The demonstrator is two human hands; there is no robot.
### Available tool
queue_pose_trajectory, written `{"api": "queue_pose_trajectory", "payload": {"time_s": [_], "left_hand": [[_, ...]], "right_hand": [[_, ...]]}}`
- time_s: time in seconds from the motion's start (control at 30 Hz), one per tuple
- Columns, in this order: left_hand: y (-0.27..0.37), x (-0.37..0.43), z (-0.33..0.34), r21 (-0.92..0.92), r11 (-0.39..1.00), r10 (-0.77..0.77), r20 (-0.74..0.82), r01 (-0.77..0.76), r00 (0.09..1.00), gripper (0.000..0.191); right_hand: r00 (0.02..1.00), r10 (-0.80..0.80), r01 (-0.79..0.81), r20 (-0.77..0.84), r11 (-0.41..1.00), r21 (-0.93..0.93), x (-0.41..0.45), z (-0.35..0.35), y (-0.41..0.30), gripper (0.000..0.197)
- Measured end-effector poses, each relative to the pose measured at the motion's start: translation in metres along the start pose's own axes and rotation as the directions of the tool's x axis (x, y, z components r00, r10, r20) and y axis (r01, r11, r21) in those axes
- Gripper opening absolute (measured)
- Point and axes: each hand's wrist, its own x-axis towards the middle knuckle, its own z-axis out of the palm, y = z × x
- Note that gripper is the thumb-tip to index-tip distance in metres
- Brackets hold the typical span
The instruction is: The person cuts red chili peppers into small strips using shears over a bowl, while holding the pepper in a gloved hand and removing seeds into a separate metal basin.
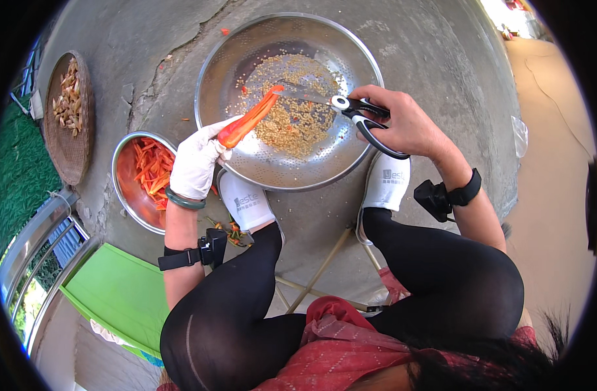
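A white glove covers my left hand (197, 159), which grips a red chili pepper (249, 119) by its thick end. The pepper looks slit lengthwise and points up to the right. My right hand (406, 119), bare, holds black-and-white scissors (362, 115) by the handles. Their blades (306, 97) reach left to the pepper's thin tip; whether they touch it I cannot tell. Beneath both hands lies a perforated metal basin (215, 83), with many pale seeds (293, 129) and a few red bits on its bottom. Left of my gloved hand, a metal bowl (127, 207) contains cut red pepper pieces (154, 168).
A woven basket (66, 151) with pale dried pieces (69, 100) stands at the left. Green pepper stems (235, 234) lie by my left shoe. A green plastic lid or panel (117, 288) and a metal railing (39, 266) are at lower left. Cracked concrete (171, 63) surrounds the basin.
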Motion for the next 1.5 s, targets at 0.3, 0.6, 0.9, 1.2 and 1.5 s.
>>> {"api": "queue_pose_trajectory", "payload": {"time_s": [0.3,0.6,0.9,1.2,1.5], "left_hand": [[0.006,0.000,-0.002,0.140,0.990,-0.044,0.118,0.027,0.992,0.035],[0.003,0.008,-0.013,-0.042,0.999,-0.009,0.147,0.015,0.989,0.046],[-0.023,0.015,-0.020,-0.477,0.876,-0.033,0.089,0.071,0.995,0.055],[-0.038,0.014,-0.017,-0.662,0.745,-0.099,0.007,0.079,0.995,0.045],[-0.041,0.019,-0.012,-0.611,0.791,-0.132,-0.164,0.005,0.978,0.030]], "right_hand": [[0.993,0.019,-0.018,0.115,1.000,-0.007,-0.005,-0.003,0.000,0.038],[0.979,0.006,-0.011,0.204,1.000,0.021,-0.006,-0.008,-0.011,0.036],[0.983,0.023,-0.026,0.185,1.000,0.012,-0.008,-0.003,-0.009,0.036],[0.975,0.024,-0.028,0.220,0.999,0.019,-0.010,-0.004,-0.015,0.036],[0.978,0.066,-0.085,0.200,0.993,0.088,-0.016,0.010,-0.003,0.037]]}}
